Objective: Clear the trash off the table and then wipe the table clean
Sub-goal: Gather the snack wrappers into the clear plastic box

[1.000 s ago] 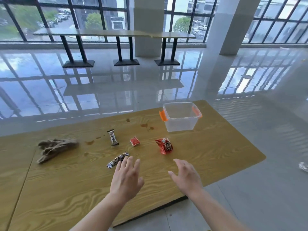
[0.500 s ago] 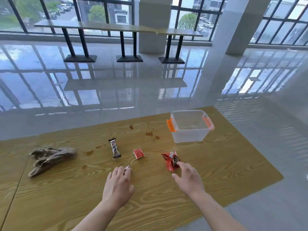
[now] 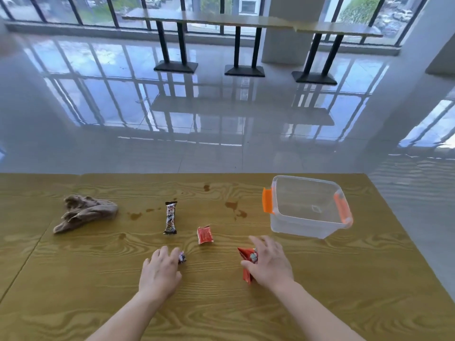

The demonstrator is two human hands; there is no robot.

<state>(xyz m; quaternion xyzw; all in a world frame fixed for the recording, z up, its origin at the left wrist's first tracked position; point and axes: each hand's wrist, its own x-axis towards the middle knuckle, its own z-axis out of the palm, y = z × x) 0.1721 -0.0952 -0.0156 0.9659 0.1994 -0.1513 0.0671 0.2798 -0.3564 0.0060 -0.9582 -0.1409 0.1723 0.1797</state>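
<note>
On the wooden table my left hand lies over a dark candy wrapper, of which only one end shows past my fingers. My right hand closes around a red snack wrapper. A second dark candy bar wrapper lies upright between the two hands and the far edge, and a small red packet sits to its right. An empty clear plastic bin with orange handles stands at the right. A crumpled brown cloth lies at the left.
Brown spill stains mark the table between the wrappers and the bin. Beyond the table lies a glossy tiled floor, with a long counter on black legs by the windows. The table's right edge runs just past the bin.
Both hands have moved forward onto the wrappers: the left now covers the dark one, the right has closed on the red one. My view has tilted down and nearer the table.
</note>
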